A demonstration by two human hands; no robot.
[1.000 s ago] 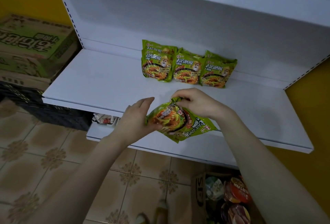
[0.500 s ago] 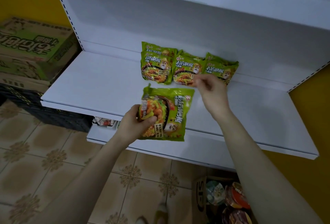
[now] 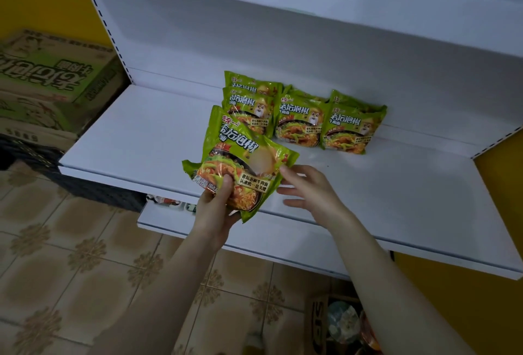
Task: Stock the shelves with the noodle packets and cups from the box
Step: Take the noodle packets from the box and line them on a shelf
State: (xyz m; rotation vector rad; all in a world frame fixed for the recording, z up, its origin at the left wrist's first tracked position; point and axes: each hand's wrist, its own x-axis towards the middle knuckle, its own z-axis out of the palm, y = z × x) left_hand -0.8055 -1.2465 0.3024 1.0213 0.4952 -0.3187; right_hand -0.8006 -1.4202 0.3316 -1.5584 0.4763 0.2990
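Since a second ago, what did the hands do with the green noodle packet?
The right hand let go of the shiny green plastic noodle packet, reached back to the row of green packets on the white shelf, then came forward beside it, open. The left hand kept gripping it, turning it upright. The row stayed put.

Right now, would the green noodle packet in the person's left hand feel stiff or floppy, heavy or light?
Probably light: the left hand holds the noodle packet up by its lower end. Likely stiffish inside, since it sticks up from that grip without drooping, though the sealed edges look crinkly. Its glossy surface shows glare, so it may slip.
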